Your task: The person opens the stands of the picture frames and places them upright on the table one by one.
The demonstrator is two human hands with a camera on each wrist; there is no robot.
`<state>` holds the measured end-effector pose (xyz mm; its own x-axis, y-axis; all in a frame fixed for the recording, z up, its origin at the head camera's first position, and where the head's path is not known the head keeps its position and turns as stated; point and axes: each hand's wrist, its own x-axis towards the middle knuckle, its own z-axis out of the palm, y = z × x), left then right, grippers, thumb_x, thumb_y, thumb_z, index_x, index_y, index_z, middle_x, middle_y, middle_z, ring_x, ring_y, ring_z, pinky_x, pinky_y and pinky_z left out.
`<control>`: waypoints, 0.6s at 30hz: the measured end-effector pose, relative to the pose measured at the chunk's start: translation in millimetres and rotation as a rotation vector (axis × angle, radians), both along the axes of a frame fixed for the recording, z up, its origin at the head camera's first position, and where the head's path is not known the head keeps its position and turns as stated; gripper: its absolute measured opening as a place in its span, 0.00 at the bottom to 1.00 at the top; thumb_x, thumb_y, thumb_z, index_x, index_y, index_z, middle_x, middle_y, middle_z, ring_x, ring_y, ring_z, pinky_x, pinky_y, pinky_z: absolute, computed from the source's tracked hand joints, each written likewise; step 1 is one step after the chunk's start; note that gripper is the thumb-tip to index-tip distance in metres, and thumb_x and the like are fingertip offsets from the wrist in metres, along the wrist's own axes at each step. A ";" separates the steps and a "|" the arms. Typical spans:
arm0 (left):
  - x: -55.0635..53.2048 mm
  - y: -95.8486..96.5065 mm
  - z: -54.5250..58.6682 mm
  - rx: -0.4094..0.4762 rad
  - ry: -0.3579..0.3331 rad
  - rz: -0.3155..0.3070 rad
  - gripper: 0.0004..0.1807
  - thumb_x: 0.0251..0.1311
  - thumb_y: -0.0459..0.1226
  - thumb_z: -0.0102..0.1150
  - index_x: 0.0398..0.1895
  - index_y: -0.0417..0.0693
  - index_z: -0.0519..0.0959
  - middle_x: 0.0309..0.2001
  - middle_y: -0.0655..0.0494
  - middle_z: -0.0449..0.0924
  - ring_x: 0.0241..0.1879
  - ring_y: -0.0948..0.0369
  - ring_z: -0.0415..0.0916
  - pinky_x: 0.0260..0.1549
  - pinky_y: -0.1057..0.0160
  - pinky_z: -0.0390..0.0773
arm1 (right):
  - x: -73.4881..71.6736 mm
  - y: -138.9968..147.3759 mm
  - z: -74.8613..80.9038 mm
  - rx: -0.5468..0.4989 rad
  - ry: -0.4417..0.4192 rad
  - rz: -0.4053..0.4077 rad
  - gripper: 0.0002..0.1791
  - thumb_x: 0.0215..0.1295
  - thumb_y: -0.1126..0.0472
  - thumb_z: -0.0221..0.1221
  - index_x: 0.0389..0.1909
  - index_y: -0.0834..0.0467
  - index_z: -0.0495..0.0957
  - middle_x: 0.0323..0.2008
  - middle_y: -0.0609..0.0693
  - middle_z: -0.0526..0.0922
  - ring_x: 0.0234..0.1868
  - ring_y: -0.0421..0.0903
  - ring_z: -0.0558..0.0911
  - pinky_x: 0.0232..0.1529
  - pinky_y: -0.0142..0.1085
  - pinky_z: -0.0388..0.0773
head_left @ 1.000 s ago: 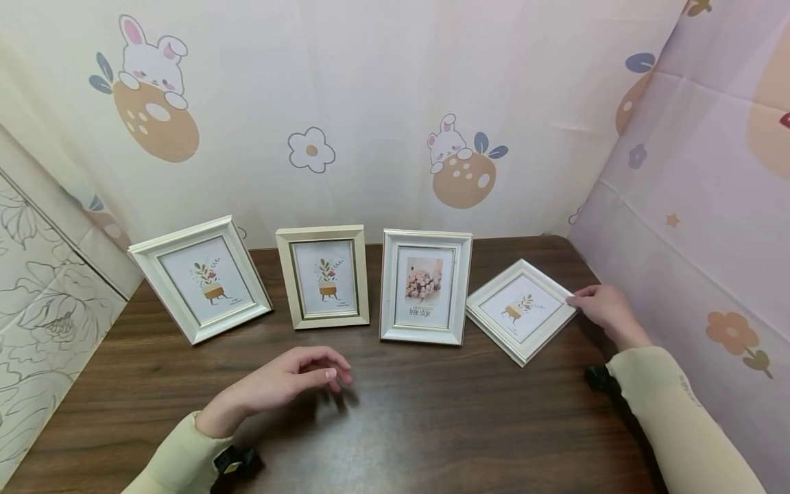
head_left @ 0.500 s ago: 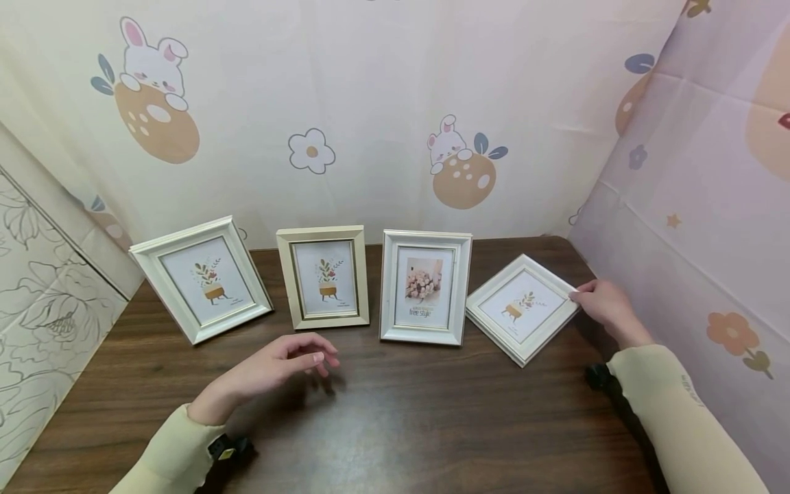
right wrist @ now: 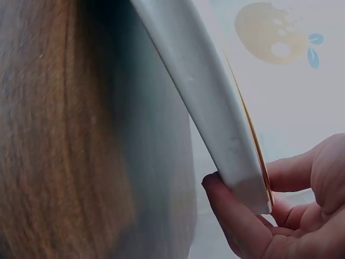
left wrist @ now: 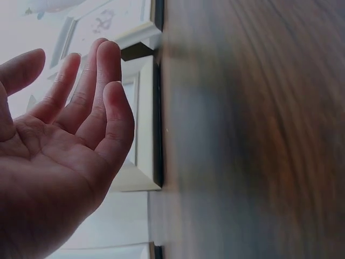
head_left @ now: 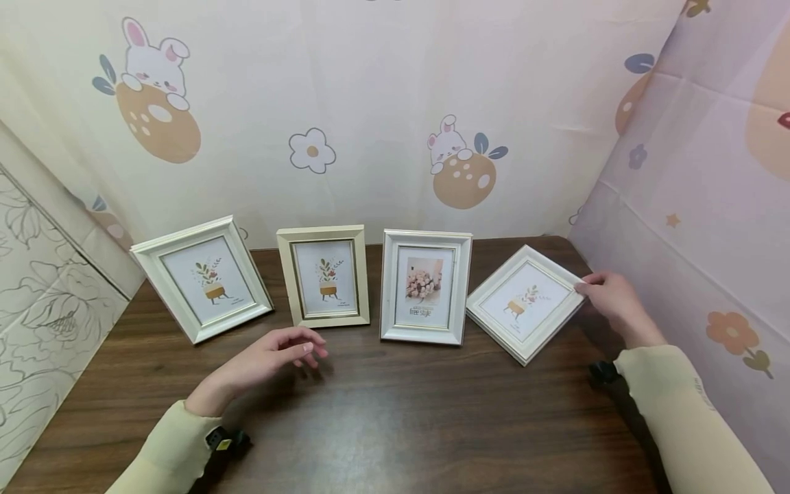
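At the right of the head view, my right hand (head_left: 617, 305) pinches the right corner of a white picture frame (head_left: 552, 321) with a potted-plant print. That frame is tilted back, its held corner raised. In the right wrist view, thumb and fingers grip the frame's end (right wrist: 237, 178) from both sides, above the wood. My left hand (head_left: 268, 360) hovers over the table in front of a cream picture frame (head_left: 359, 274), fingers loosely bent and holding nothing. The left wrist view shows its palm (left wrist: 59, 151) and relaxed fingers, with frames behind.
A white frame with a flower photo (head_left: 464, 288) stands upright between the cream frame and the held one. Another white frame (head_left: 169, 291) stands angled at the far left. Behind the brown wooden table (head_left: 432, 412) hangs a rabbit-print curtain (head_left: 370, 82); a second printed cloth (head_left: 697, 254) borders the right.
My right hand has lifted the held frame's corner slightly up and to the right, standing it up more. My left hand has drawn back to the left. The other frames stay put.
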<state>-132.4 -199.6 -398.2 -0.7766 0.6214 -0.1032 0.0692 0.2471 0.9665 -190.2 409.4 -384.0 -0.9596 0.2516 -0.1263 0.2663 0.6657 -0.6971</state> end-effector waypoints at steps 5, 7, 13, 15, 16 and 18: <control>-3.0 -6.9 -2.1 0.003 -0.018 0.023 0.20 0.76 0.41 0.48 0.58 0.31 0.72 0.53 0.33 0.78 0.49 0.38 0.77 0.46 0.41 0.79 | 1.4 -1.7 4.7 -0.030 0.028 -0.007 0.29 0.75 0.52 0.50 0.61 0.75 0.65 0.53 0.71 0.69 0.46 0.63 0.76 0.37 0.45 0.79; -3.6 -9.3 -1.4 -0.002 -0.014 0.031 0.20 0.76 0.41 0.49 0.58 0.32 0.72 0.53 0.33 0.78 0.49 0.39 0.77 0.46 0.41 0.79 | 2.6 -3.1 7.1 -0.042 0.043 -0.016 0.30 0.75 0.52 0.50 0.62 0.75 0.65 0.56 0.72 0.68 0.48 0.62 0.74 0.36 0.42 0.78; -4.0 -15.1 1.6 -0.028 0.047 0.054 0.20 0.76 0.41 0.48 0.58 0.32 0.72 0.53 0.38 0.79 0.50 0.44 0.79 0.50 0.48 0.79 | 5.8 -10.2 16.2 -0.078 0.094 -0.020 0.30 0.75 0.51 0.51 0.64 0.71 0.67 0.59 0.69 0.69 0.47 0.56 0.76 0.36 0.33 0.77; -3.8 -16.9 2.3 -0.029 0.060 0.065 0.20 0.76 0.41 0.48 0.58 0.32 0.72 0.52 0.39 0.79 0.49 0.45 0.79 0.50 0.52 0.79 | 6.8 -12.1 19.2 -0.089 0.107 -0.022 0.30 0.75 0.50 0.52 0.64 0.71 0.68 0.59 0.68 0.70 0.45 0.52 0.77 0.37 0.34 0.77; -3.9 -17.5 2.6 -0.027 0.064 0.068 0.19 0.76 0.40 0.48 0.58 0.31 0.72 0.52 0.38 0.79 0.49 0.45 0.79 0.50 0.53 0.79 | 7.4 -12.7 20.6 -0.095 0.117 -0.023 0.30 0.75 0.50 0.52 0.64 0.70 0.69 0.58 0.66 0.71 0.43 0.49 0.77 0.36 0.32 0.77; -3.9 -18.4 3.1 -0.021 0.067 0.072 0.19 0.76 0.40 0.48 0.58 0.31 0.72 0.52 0.37 0.79 0.49 0.45 0.79 0.49 0.55 0.79 | 8.5 -13.5 23.7 -0.105 0.133 -0.030 0.29 0.75 0.49 0.53 0.64 0.69 0.70 0.56 0.63 0.72 0.41 0.46 0.77 0.35 0.31 0.77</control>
<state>-136.3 -217.9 -395.1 -0.8249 0.5618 -0.0620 0.1149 0.2740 0.9548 -181.7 396.0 -360.4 -0.9617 0.2730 -0.0256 0.1857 0.5802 -0.7930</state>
